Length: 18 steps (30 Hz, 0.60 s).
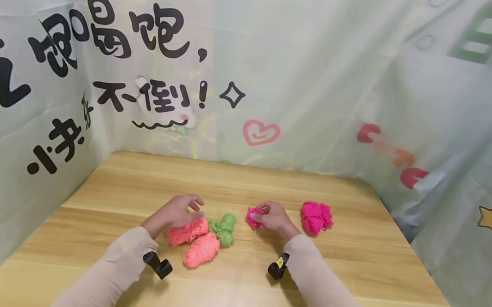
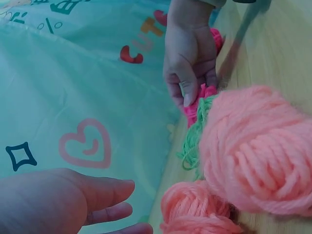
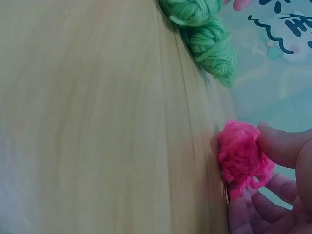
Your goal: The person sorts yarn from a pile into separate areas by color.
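Right wrist view, pink yarn [image 3: 244, 157] in hand [image 3: 285, 188]

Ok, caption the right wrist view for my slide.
Right hand pinching a pink yarn bundle, green yarn nearby on the wooden table.

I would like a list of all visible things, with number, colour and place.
table: one, wood-coloured, centre
backdrop: sheet count unclear, pale green, behind and beside the table
green yarn: clump count unclear, green, mid-table
coral yarn: two clumps, coral, left of green yarn
pink yarn: two clumps, pink, one pinched, one right of it
cameras: two, black, at sleeve ends
sleeves: two, beige, bottom
left hand: one, bare, by the coral yarn
right hand: one, bare, pinching one pink clump
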{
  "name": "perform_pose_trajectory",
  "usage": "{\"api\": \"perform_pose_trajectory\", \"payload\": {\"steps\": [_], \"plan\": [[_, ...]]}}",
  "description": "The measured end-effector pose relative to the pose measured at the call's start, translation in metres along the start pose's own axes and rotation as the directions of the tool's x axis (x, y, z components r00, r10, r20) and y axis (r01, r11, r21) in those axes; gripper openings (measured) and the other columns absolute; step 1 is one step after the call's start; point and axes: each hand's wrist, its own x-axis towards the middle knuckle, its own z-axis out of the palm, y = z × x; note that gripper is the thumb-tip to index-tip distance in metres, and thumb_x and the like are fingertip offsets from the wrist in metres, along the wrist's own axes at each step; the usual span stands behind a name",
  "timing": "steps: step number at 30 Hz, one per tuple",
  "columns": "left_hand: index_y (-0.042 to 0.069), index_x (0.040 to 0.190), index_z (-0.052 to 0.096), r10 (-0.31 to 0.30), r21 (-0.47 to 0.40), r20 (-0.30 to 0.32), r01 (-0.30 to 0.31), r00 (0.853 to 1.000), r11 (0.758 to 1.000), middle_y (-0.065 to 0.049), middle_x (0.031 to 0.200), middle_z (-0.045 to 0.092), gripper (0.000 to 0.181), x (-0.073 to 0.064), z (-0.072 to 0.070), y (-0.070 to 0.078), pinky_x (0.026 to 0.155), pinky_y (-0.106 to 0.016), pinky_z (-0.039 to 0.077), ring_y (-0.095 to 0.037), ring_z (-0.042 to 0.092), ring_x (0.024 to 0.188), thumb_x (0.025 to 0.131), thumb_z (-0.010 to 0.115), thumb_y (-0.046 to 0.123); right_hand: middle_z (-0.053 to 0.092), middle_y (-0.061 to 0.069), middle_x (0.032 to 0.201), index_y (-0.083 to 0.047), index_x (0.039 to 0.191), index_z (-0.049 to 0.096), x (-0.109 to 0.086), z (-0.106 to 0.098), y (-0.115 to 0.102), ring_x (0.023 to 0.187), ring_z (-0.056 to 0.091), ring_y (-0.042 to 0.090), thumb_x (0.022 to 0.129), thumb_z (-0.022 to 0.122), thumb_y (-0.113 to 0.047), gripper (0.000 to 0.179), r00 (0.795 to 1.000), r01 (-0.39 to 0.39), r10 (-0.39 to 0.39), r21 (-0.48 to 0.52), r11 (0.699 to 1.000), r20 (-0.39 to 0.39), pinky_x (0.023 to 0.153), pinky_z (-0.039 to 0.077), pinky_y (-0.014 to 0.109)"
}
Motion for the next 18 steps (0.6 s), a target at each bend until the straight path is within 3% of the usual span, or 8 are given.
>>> {"api": "perform_pose_trajectory", "payload": {"steps": [12,18], "plan": [[0.006,0.122,0.06,-0.028,-0.031,0.005,0.029,1.0,0.999,-0.007,0.109,0.064,0.031,-0.0018,0.0039,0.0016,0.083,-0.044,0.049,-0.029,0.059,0.103,0.094,0.065,0.019,0.062,0.011,0.093,-0.002,0.108,0.061,-0.0047,0.0041,-0.007,0.069,0.062,0.019,0.084,0.076,-0.013,0.031,0.999,0.032,-0.027,-0.092,0.995,0.045,0.059,0.054,0.03],[0.005,0.12,0.061,-0.014,-0.008,0.008,0.014,1.0,1.0,-0.008,0.108,0.064,0.031,-0.0058,0.0048,0.0064,0.085,-0.045,0.049,-0.029,0.06,0.102,0.093,0.067,0.018,0.061,0.011,0.09,-0.002,0.108,0.06,-0.0049,0.0009,-0.0059,0.069,0.062,0.021,0.085,0.075,-0.009,0.028,0.997,0.019,-0.015,-0.056,0.998,0.072,0.059,0.054,0.03]]}}
